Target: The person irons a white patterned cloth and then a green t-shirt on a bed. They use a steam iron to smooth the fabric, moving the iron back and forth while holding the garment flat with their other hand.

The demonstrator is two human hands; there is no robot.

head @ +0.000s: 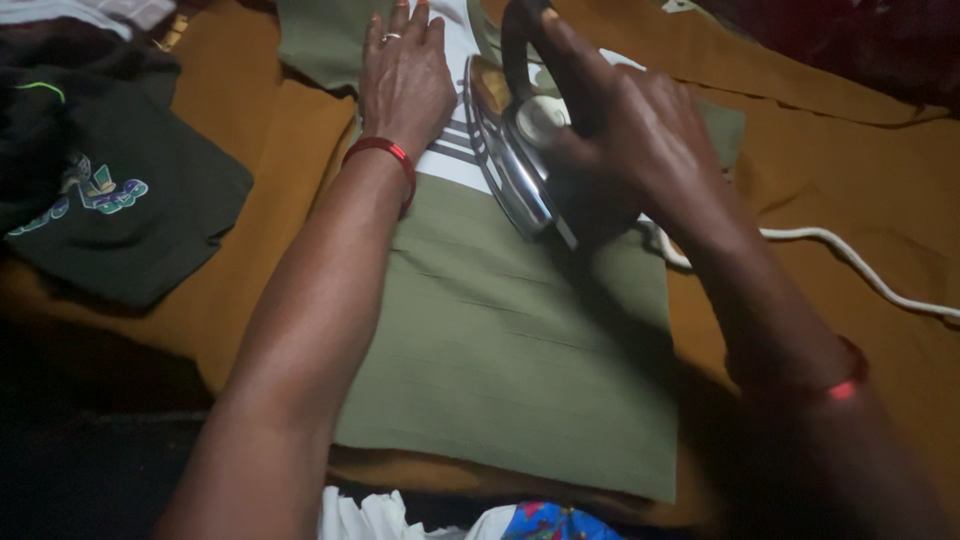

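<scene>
An olive-green garment [520, 350] with a white striped band lies flat on a mustard-brown cloth [260, 150]. My left hand [403, 75], with a ring and a red bangle at the wrist, presses flat on the garment's upper part, fingers together. My right hand [625, 130] grips the dark handle of a shiny metal iron [510, 160], which rests on the garment just right of my left hand. The iron's white cord [850, 255] trails off to the right.
A dark green garment with a coloured print [110, 195] lies at the left on the brown cloth. White and blue fabric [450, 520] shows at the bottom edge. Dark cloth lies in the top right corner [850, 40].
</scene>
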